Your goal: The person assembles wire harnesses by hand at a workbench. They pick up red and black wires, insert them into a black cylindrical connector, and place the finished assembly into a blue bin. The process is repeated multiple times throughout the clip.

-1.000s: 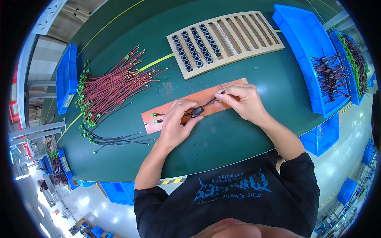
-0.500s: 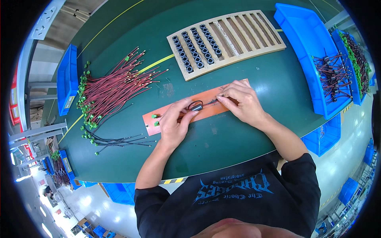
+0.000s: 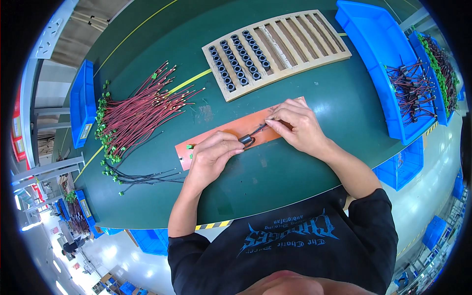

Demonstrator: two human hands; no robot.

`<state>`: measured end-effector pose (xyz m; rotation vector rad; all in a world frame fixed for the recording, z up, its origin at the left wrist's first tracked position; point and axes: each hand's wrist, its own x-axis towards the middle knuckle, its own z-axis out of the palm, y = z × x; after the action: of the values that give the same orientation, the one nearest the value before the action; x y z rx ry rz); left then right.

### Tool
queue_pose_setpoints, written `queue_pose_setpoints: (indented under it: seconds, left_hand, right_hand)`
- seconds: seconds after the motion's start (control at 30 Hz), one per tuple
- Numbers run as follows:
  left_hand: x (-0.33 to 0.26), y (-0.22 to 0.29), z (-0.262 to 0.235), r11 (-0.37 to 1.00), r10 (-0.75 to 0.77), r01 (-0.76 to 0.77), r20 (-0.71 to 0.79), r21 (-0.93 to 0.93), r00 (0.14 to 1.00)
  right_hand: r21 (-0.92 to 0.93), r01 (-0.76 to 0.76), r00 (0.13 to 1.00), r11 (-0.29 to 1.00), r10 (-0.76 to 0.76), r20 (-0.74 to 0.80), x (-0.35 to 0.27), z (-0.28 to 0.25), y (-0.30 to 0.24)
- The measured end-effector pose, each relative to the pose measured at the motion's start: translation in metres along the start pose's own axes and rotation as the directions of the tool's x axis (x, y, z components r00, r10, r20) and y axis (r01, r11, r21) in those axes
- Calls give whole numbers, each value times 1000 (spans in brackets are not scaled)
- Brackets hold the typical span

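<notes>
Over an orange board (image 3: 275, 141), my left hand (image 3: 211, 156) is closed with thumb and fingertips at a black cylindrical ferrite core (image 3: 246, 140). A dark wire loops below the core, and thin wires run from it toward my right hand (image 3: 295, 120). That hand pinches the wire ends between thumb and forefinger, above the board's right part. A green connector (image 3: 190, 146) shows on the board left of my left hand. Part of the wires is hidden behind my left fingers.
Left lie a heap of red wires (image 3: 142, 113) with green connectors and some black wires (image 3: 147, 177). Beyond the board stands a slotted wooden rack (image 3: 275, 73) holding rows of black cores. Blue bins stand at the left (image 3: 83, 105) and right (image 3: 366, 54); the right one holds wired cores (image 3: 413, 91).
My left hand has turned and shifted slightly left, its fingers closing over the core's near end. The wire loop that stood above the core now shows below it. My right hand barely moved.
</notes>
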<state>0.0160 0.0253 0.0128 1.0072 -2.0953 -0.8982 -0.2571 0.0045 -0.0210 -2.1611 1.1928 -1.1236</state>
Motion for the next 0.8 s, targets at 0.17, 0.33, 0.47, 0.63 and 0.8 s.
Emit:
queue_pose_setpoints:
  seconds: [0.17,0.33,0.47,0.63,0.8]
  left_hand:
    - [4,7,-7,998,-33,31,19,60,999]
    - [8,11,-16,981,-191,193,63,-20,979]
    - [12,12,-12,966,-241,245,53,-81,969]
    - [13,14,-1,960,-281,281,-29,1,959]
    - [12,4,-10,968,-239,248,156,-45,958]
  right_hand:
    - [-13,8,1000,1000,-8,-4,1,-1,-2]
    - [-13,23,1000,1000,-23,-7,1,-1,-2]
    - [-9,16,1000,1000,-16,0,1,-2,-2]
    - [-14,19,1000,1000,-19,5,0,0,0]
    - [-25,29,1000,999,-29,-5,0,-2,-1]
